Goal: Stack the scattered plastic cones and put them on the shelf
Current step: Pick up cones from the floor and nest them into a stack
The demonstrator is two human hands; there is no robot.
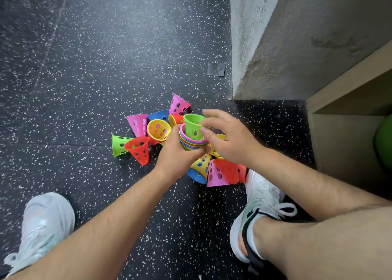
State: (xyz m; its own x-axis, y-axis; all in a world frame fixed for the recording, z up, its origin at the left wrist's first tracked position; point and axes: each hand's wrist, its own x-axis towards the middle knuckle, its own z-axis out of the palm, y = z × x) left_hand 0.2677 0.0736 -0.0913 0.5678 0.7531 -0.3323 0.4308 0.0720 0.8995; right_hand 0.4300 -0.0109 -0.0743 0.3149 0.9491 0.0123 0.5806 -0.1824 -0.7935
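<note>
A stack of nested cones (191, 144) is gripped around its side by the left hand (178, 154), above the speckled floor (84, 67). A green cone (192, 126), set into the stack's top, is pinched by the right hand (229, 137). Loose cones (139, 150) (pink, yellow, red, blue, green) are strewn below, near the wooden shelf (339, 101).
</note>
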